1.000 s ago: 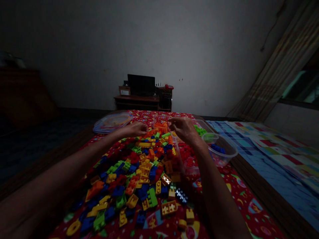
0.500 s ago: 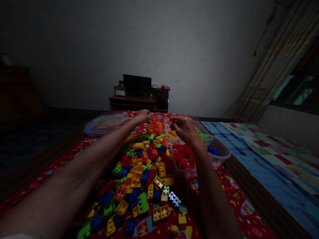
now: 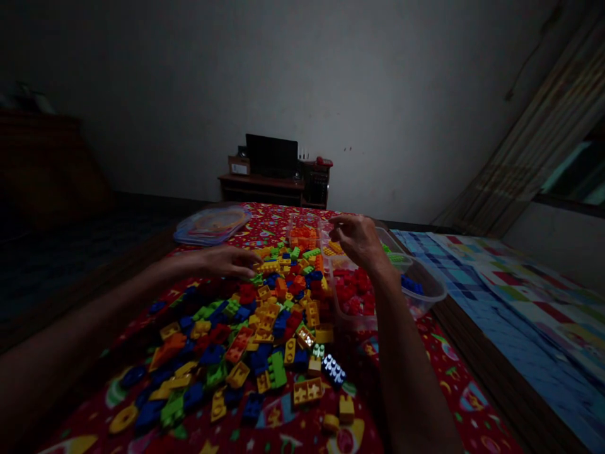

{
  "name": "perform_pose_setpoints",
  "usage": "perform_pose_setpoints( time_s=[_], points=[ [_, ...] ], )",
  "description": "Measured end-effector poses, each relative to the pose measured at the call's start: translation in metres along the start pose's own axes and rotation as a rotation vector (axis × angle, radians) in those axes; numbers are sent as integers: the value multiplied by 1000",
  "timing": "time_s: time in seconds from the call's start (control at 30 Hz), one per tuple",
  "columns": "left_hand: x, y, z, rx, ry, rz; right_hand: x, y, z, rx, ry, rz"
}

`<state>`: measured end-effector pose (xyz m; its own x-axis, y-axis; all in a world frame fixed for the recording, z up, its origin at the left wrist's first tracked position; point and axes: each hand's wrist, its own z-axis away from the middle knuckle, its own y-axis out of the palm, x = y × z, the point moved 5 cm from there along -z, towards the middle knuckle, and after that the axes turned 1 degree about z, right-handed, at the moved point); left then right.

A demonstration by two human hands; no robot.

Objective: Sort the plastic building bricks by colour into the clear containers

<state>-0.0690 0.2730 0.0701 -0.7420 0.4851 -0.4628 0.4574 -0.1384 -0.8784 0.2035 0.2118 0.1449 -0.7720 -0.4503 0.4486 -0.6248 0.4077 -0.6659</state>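
Note:
Over the left side of a pile of mixed toy building bricks (image 3: 265,315), my left hand (image 3: 229,260) reaches with its fingers stretched out, and no brick shows in it. My right hand (image 3: 359,239) hovers above the clear plastic boxes on the right with its fingers curled together; whatever they hold, if anything, is hidden. Below it are yellow bricks (image 3: 334,248) in one box and red bricks (image 3: 352,290) in a nearer box (image 3: 354,323). Orange bricks (image 3: 304,237) fill another box further back. Blue bricks (image 3: 411,285) lie in a rounded tub (image 3: 437,293), with green bricks (image 3: 394,255) behind.
A red patterned cloth (image 3: 269,224) covers the table. Stacked clear lids (image 3: 212,224) lie at the far left. A bed with a blue checked sheet (image 3: 454,284) stands to the right. Beyond the table is a desk with a dark monitor (image 3: 271,156).
My left hand has come back from beside the orange bricks to the left side of the pile, its fingers now extended. My right hand stays over the boxes. The view has shifted slightly left.

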Motion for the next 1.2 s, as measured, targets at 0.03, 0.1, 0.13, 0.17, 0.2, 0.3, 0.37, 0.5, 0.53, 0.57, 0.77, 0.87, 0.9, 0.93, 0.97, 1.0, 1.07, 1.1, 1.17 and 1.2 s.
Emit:
perform_pose_setpoints(
  time_s=[0.03, 0.1, 0.13, 0.17, 0.2, 0.3, 0.37, 0.5, 0.53, 0.57, 0.77, 0.87, 0.9, 0.93, 0.97, 1.0, 1.07, 1.1, 1.17, 1.2],
  points=[
    [5, 5, 8, 52, 0, 12, 1, 1, 0, 10, -4, 11],
    [10, 12, 20, 124, 2, 27, 2, 3, 0, 25, -6, 36],
    [11, 12, 24, 104, -9, 25, 2, 5, 1, 31, -5, 49],
    [10, 11, 26, 81, -22, 21, 2, 6, 1, 37, -4, 63],
    [9, 10, 28, 59, -37, 20, 2, 7, 1, 44, -3, 78],
    [1, 6, 30, -19, -62, 32, 3, 10, 1, 67, -5, 114],
    [-3, 3, 30, -73, -64, 52, 4, 12, 2, 83, -5, 126],
    [-5, 3, 27, -100, -89, 154, 4, 14, 1, 98, -7, 126],
    [-6, 5, 26, -91, -94, 188, 4, 14, 1, 102, -10, 122],
    [-7, 6, 26, -83, -94, 221, 4, 14, 1, 109, -13, 118],
    [-25, 17, 28, -129, -105, 313, 27, 36, 9, 258, -94, 51],
    [-33, 21, 29, -213, -95, 324, 48, 66, 21, 385, -179, 46],
    [-35, 22, 30, -242, -87, 323, 53, 77, 25, 404, -200, 55],
    [-37, 22, 31, -271, -82, 314, 57, 86, 28, 410, -213, 66],
    [-38, 22, 31, -294, -79, 301, 60, 94, 30, 411, -220, 77],
    [-38, 21, 32, -315, -76, 288, 61, 100, 32, 413, -220, 85],
    [-39, 18, 34, -340, -71, 266, 61, 108, 33, 424, -216, 79],
    [-40, 17, 35, -346, -63, 258, 60, 109, 32, 433, -216, 62],
    [-41, 15, 36, -344, -41, 231, 59, 107, 31, 445, -219, 12],
    [-41, 14, 36, -341, -31, 210, 59, 105, 30, 440, -220, -17]
  ],
)
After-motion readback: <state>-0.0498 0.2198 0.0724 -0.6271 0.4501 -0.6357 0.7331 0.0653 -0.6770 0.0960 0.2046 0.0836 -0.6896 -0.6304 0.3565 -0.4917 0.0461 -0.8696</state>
